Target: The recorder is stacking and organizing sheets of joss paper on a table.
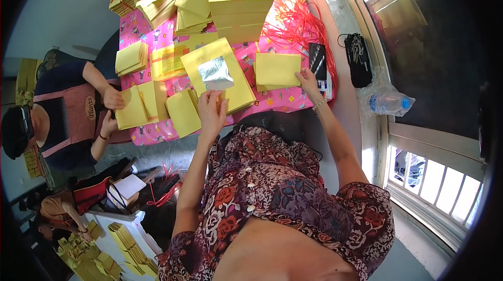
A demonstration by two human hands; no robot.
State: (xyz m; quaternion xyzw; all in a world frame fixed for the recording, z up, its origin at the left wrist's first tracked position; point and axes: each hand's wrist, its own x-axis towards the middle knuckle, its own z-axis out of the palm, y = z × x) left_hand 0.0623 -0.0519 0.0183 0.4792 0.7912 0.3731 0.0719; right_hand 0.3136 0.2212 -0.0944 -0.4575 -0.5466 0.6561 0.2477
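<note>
My left hand [211, 112] lies on the near edge of a stack of yellow joss paper [238, 80], its fingers loosely apart just below a silver foil square [215, 72]. At the right, my right hand [308, 81] pinches the lower right corner of a smaller yellow paper stack [277, 69]. Left of my left hand, a folded yellow paper bundle [183, 112] leans by the foil-topped stack. Another person's hands [112, 97] hold a yellow paper bundle [137, 107] at the table's left side.
A tall yellow paper block [240, 11] stands at the back of the pink patterned table [270, 104], beside loose red string [296, 21]. A dark phone [317, 61] lies right of my right hand. On the ledge are a black pouch [358, 66] and a plastic bottle [389, 104].
</note>
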